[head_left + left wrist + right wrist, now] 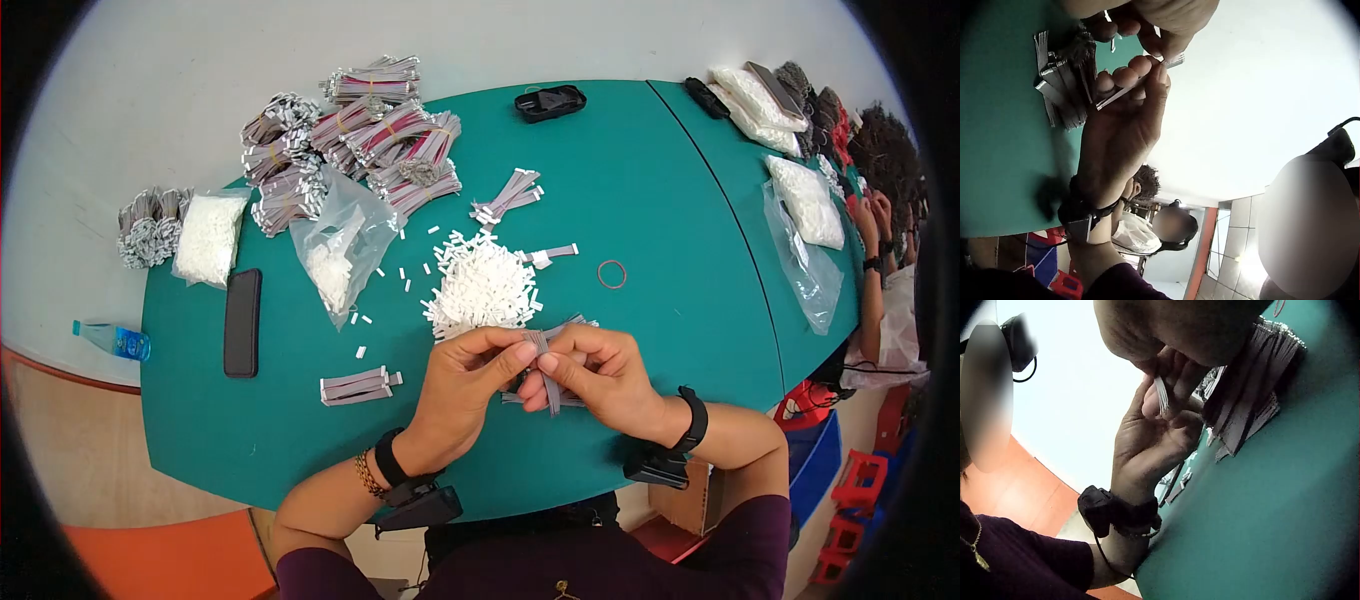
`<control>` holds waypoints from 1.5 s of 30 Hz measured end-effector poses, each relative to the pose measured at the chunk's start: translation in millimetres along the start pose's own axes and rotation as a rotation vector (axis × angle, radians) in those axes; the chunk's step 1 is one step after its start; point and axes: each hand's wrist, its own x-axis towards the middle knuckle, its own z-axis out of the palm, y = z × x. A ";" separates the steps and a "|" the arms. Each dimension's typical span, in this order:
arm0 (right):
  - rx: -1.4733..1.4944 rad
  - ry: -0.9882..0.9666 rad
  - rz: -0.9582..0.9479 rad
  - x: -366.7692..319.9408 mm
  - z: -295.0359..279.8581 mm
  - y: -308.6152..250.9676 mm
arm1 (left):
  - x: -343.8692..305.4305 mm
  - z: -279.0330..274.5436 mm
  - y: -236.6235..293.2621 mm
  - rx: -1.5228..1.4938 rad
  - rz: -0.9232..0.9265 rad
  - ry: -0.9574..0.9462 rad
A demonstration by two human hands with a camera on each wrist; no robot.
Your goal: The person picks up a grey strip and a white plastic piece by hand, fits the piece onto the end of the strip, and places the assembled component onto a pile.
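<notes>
My left hand [450, 395] and right hand [612, 385] meet over the near middle of the table. Between thumbs and fingers, both pinch a short grey flat ribbon cable [553, 398]. In the right wrist view, the ribbon cable's end [1162, 397] shows spread strands at the left hand's fingertips. Seen from the left wrist, the ribbon cable [1116, 97] runs along the right hand's curled fingers. More grey ribbon cables [1250, 394] lie stacked on the table under the hands, partly hidden in the head view. Just beyond the fingers is a heap of small white connectors [482, 285].
Bundled cables [390, 135] are piled at the back left, near an open bag of white pieces [335, 265] and a black phone-like slab [242, 322]. Some cables with white ends [358, 386] lie left. A red rubber band [612, 274] lies right. Another person's arm [872, 300] is at far right.
</notes>
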 end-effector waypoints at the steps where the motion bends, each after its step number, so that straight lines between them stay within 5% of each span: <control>1: 0.003 0.000 0.002 0.2 -0.2 0.4 | -0.3 0.7 0.5 -0.011 -0.002 0.001; 13: -0.027 -0.039 0.023 0.0 1.1 -0.6 | 3.0 -1.8 -3.1 0.125 0.111 -0.024; 25: -0.077 -0.053 0.036 0.1 0.6 0.6 | 0.8 -0.9 2.8 0.102 0.026 0.001; 28: -0.056 -0.028 0.047 0.3 5.0 -2.7 | 2.3 -4.2 -2.0 0.204 0.148 -0.032; 36: -0.179 -0.013 0.024 -1.9 1.8 -2.6 | 0.3 2.3 4.8 0.062 0.011 -0.093; 45: -0.147 -0.009 0.044 -1.1 3.5 -1.6 | 3.3 -7.5 1.1 0.328 0.197 -0.073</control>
